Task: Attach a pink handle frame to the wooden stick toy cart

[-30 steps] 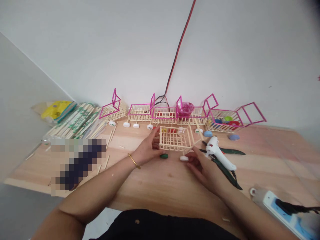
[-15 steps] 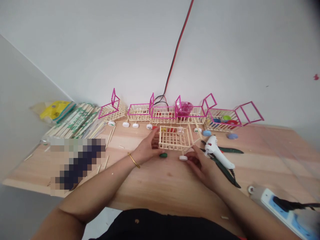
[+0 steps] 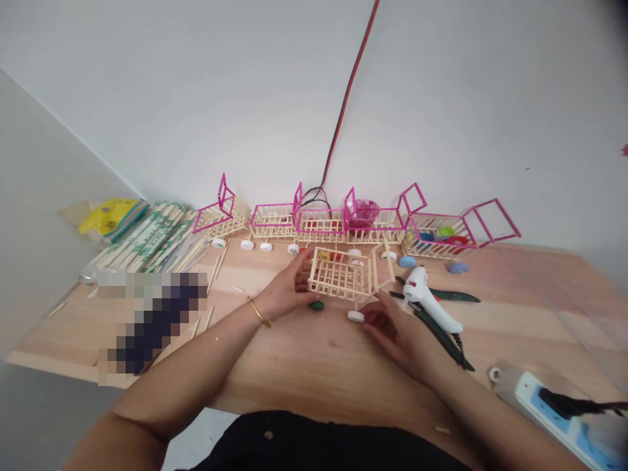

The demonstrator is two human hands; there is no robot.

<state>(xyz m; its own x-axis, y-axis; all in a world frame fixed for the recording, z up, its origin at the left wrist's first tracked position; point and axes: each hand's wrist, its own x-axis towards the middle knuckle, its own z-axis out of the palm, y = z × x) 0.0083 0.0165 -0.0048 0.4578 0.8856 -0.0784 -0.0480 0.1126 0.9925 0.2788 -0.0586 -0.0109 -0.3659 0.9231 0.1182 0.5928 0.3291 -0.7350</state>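
Head view: stick cart (image 3: 341, 275) between left fingers (image 3: 301, 263), right fingers (image 3: 375, 312).

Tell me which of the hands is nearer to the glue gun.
Right. The right hand is just left of the glue gun; the left hand is farther, at the left end of the unpainted cart.

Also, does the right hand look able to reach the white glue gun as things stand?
Probably yes: the white glue gun lies close to the right hand, with only a low-lying dark green tool handle between them. The hand, at the white wheel, would likely leave it first.
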